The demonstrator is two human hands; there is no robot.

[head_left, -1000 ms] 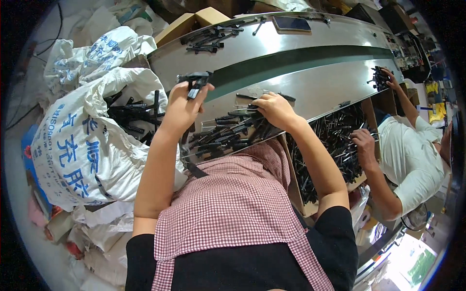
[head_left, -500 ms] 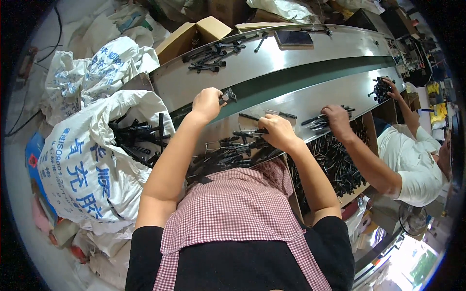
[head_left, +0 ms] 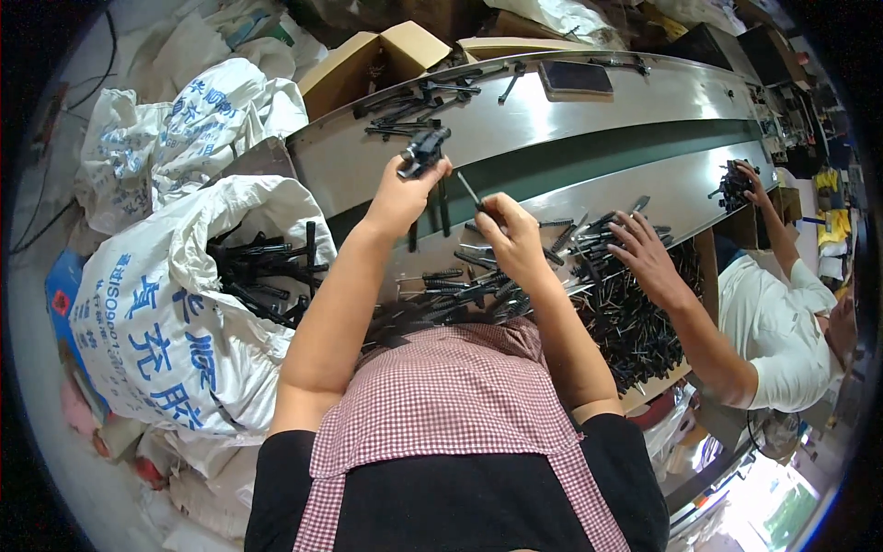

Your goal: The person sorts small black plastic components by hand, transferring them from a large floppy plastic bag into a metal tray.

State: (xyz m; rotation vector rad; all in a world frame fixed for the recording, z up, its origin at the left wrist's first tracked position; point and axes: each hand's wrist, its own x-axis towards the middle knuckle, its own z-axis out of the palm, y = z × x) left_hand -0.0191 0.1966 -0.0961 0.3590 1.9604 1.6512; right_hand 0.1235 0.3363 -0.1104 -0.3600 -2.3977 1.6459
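My left hand point(head_left: 400, 201) is closed on black plastic parts point(head_left: 425, 153) with wide heads; long dark stems hang below the fingers, and I cannot tell how many there are. Close by on its right, my right hand point(head_left: 515, 241) pinches a thin metal rod point(head_left: 469, 189), whose tip points up toward the left hand without visibly touching it. Below both hands, a pile of black ribbed rods point(head_left: 451, 285) with metal shafts lies at the near table edge, against my checked apron.
A white sack point(head_left: 129, 304) holding black long-stemmed parts stands at left. Similar parts point(head_left: 405, 115) and a dark phone point(head_left: 576, 78) lie beyond the green belt point(head_left: 552, 152). At right, a co-worker's hand point(head_left: 648, 258) is over more rods, above a box of rods point(head_left: 635, 322).
My right hand has lifted from the pile with a rod and come toward my left hand. The left hand has risen and turned its parts upward. The co-worker's near hand has opened over the rods.
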